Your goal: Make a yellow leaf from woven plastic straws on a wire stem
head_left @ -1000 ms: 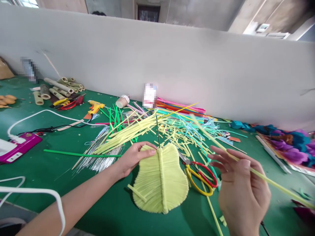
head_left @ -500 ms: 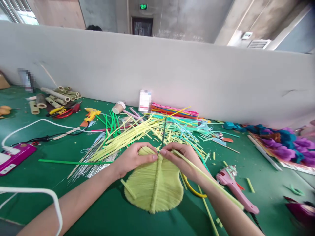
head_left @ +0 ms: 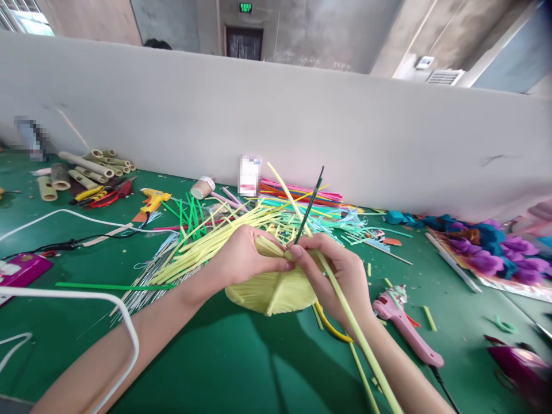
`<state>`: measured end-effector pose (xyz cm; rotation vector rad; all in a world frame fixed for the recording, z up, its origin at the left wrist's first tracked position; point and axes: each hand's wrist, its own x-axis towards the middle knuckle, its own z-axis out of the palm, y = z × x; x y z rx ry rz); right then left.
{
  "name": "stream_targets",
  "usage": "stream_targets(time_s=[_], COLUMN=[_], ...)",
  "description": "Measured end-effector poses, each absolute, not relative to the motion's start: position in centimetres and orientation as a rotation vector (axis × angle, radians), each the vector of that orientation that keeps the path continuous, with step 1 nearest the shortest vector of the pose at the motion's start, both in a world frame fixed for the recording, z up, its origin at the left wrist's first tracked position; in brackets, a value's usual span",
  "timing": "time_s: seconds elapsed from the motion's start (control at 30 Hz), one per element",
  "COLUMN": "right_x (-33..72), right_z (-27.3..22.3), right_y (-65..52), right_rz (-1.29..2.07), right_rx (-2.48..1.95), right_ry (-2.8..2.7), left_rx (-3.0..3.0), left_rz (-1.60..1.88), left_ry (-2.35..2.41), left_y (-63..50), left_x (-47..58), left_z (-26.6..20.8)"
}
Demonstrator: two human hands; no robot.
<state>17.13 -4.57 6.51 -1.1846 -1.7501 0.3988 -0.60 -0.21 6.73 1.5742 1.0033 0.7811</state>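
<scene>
A yellow-green leaf made of pipe cleaners [head_left: 269, 296], with a thick midrib, is lifted off the table and tilted. My left hand [head_left: 248, 259] is closed, pinching the leaf's near-stem end between thumb and fingers. From that end a dark green wire stem [head_left: 309, 211] sticks up. My right hand [head_left: 334, 267] is closed at the stem's base, thumb against the fingers. A long yellow-green pipe cleaner [head_left: 351, 319] runs through it, one end pointing up past the stem, the other trailing over the right forearm. The fingers partly hide where stem, leaf and pipe cleaner meet.
Loose yellow-green pipe cleaners [head_left: 207, 244] are heaped behind my hands. A pink glue gun [head_left: 409, 330] lies right, a yellow one [head_left: 153, 200] left. Pliers [head_left: 107, 196] and bamboo tubes [head_left: 90, 169] sit back left. A white cable [head_left: 125, 328] arches over my left forearm.
Both hands have raised and tipped the leaf, so its face looks foreshortened. The stem now leans right, and the pipe cleaner's end shows upright beyond my right hand. The view has shifted slightly.
</scene>
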Motion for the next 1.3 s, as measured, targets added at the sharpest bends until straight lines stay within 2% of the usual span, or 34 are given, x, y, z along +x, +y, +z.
stream_targets(time_s=[0.63, 0.8, 0.93, 1.07, 1.3], right_x=[17.5, 19.2, 21.7, 23.8, 25.0], right_z=[6.3, 6.5, 5.7, 4.6, 2.5], right_y=[-4.1, -5.9, -9.2, -12.3, -12.7], right_rz=[0.447, 0.447, 0.686, 0.650, 0.712], right_rx=[-1.284, -1.165, -0.914, -1.029, -1.141], right_ry=[-1.702, -1.388, -1.096, -0.931, -0.954], left_rx=[1.648, 1.622, 1.587, 1.565, 1.333], left_rz=[0.756, 0.779, 0.803, 0.786, 0.689], left_ry=[1.056, 1.089, 1.071, 1.048, 1.029], left_y=[0.0, 0.3, 1.0, 1.0, 0.1], left_x=[-0.7, -1.0, -1.3, -1.0, 0.4], left_z=[4.9, 5.0, 4.7, 3.8, 2.6])
